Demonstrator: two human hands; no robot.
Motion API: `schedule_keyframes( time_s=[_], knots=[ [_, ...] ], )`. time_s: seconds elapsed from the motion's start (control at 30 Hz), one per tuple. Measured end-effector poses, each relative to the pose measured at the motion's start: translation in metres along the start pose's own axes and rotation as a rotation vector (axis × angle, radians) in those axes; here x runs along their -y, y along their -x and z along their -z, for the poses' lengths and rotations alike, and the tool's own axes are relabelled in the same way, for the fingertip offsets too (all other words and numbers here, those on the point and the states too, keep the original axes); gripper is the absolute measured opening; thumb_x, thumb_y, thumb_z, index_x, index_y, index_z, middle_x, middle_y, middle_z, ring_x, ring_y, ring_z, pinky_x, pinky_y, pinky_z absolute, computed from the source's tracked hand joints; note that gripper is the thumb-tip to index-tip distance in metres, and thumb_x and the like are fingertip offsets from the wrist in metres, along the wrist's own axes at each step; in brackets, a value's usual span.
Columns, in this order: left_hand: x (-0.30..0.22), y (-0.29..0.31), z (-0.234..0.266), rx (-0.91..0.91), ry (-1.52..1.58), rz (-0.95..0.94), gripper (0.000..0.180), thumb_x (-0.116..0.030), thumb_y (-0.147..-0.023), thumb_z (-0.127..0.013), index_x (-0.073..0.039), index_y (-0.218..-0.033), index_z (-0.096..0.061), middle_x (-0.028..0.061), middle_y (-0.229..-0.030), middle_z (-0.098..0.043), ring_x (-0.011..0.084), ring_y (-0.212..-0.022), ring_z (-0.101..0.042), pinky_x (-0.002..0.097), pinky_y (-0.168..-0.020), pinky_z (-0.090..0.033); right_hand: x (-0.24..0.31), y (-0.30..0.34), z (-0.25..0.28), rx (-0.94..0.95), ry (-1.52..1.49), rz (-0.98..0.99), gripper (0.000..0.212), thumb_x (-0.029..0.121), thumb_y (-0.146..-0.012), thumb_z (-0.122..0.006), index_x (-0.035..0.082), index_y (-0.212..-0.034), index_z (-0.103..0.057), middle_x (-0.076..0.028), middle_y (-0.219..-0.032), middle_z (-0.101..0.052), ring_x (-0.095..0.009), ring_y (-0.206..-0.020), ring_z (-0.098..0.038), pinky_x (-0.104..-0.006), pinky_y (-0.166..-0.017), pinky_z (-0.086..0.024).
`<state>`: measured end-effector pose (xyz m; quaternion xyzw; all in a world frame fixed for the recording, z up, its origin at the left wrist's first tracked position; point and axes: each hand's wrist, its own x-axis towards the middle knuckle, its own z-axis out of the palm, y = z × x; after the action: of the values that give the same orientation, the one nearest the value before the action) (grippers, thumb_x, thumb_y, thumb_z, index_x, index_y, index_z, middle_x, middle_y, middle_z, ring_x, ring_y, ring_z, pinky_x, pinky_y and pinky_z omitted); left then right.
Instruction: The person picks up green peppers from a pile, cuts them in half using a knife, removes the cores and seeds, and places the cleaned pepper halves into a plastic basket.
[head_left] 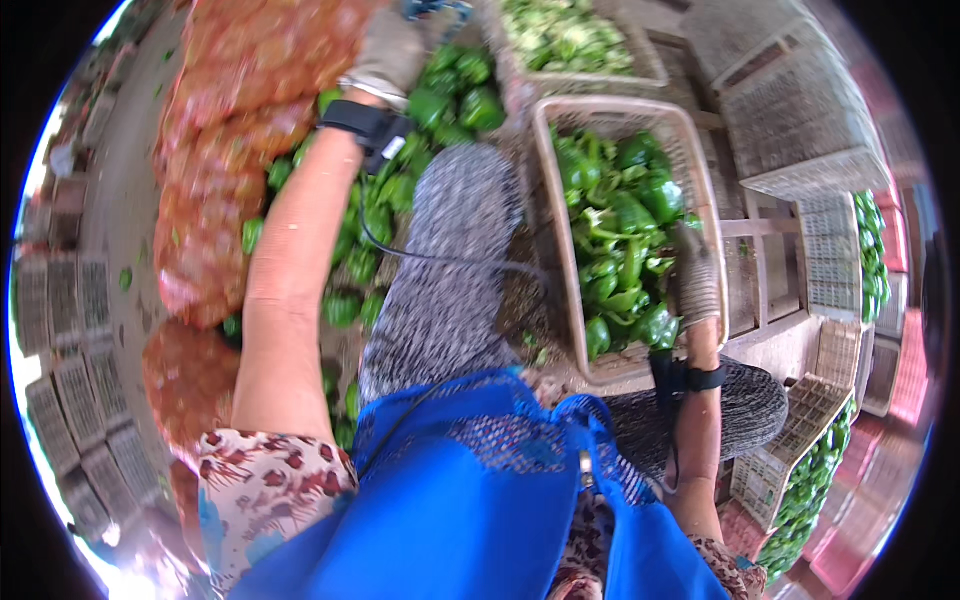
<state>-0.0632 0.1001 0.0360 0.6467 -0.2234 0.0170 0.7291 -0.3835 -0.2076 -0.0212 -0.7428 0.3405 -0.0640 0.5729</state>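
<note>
My left hand, in a pale work glove, reaches to the far edge beside a pile of green bell peppers. A dark blue patterned thing shows at its fingertips; blur hides whether the fingers grip it. My right hand, also gloved, is inside the right wall of a beige plastic crate. Its fingers lie against the green peppers there, their closing hidden by the angle and blur. More loose peppers lie on the ground under my left forearm.
Full orange mesh sacks are stacked along the left. Another crate holds pale green pieces at the far side. Empty-looking crates and pepper-filled crates stand right. A cable crosses my grey-clad leg.
</note>
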Motion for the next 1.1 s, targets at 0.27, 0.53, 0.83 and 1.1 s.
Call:
schedule_keyframes(
  time_s=[0.27, 0.53, 0.83, 1.1],
  knots=[
    [-0.017, 0.300, 0.348, -0.561, -0.857, 0.663, 0.025, -0.026, -0.090, -0.065, -0.002, -0.093, -0.070, 0.0014, -0.071, -0.065, 0.0083, -0.059, -0.055, 0.0269, -0.054, -0.045, -0.061, -0.021, 0.017, 0.097, -0.282, -0.382, 0.035, 0.040, -0.090, -0.052, 0.009, -0.103, -0.061, -0.005, -0.064, -0.059, -0.013, -0.044, -0.050, -0.0250, -0.039, -0.037],
    [0.056, 0.662, 0.317, -0.544, -0.906, 1.128, 0.047, -0.037, -0.074, -0.078, -0.004, -0.105, -0.068, 0.0181, -0.095, -0.071, 0.0333, -0.088, -0.068, 0.0384, -0.076, -0.054, -0.055, -0.014, -0.005, 0.291, -0.478, -0.370, 0.037, 0.035, -0.091, -0.050, 0.003, -0.107, -0.058, -0.008, -0.076, -0.061, -0.015, -0.050, -0.050, -0.0246, -0.045, -0.040],
    [0.154, 0.680, 0.227, -0.047, -0.813, 1.567, 0.090, -0.038, -0.065, -0.082, -0.005, -0.138, -0.041, 0.0216, -0.131, -0.055, 0.0352, -0.120, -0.054, 0.0401, -0.099, -0.046, -0.005, 0.008, -0.063, 0.285, -0.416, -0.333, 0.029, 0.021, -0.091, -0.054, -0.001, -0.110, -0.057, -0.008, -0.077, -0.060, -0.013, -0.051, -0.047, -0.0259, -0.048, -0.039],
    [0.165, 0.650, 0.210, -0.864, 0.572, 1.039, 0.060, -0.036, -0.077, -0.076, -0.009, -0.127, -0.056, 0.0130, -0.127, -0.059, 0.0301, -0.116, -0.058, 0.0458, -0.096, -0.049, 0.034, 0.026, -0.067, 0.480, -1.179, -0.360, 0.044, 0.014, -0.095, -0.049, -0.012, -0.130, -0.044, -0.006, -0.075, -0.048, -0.017, -0.072, -0.048, -0.0315, -0.078, -0.046]
  ],
)
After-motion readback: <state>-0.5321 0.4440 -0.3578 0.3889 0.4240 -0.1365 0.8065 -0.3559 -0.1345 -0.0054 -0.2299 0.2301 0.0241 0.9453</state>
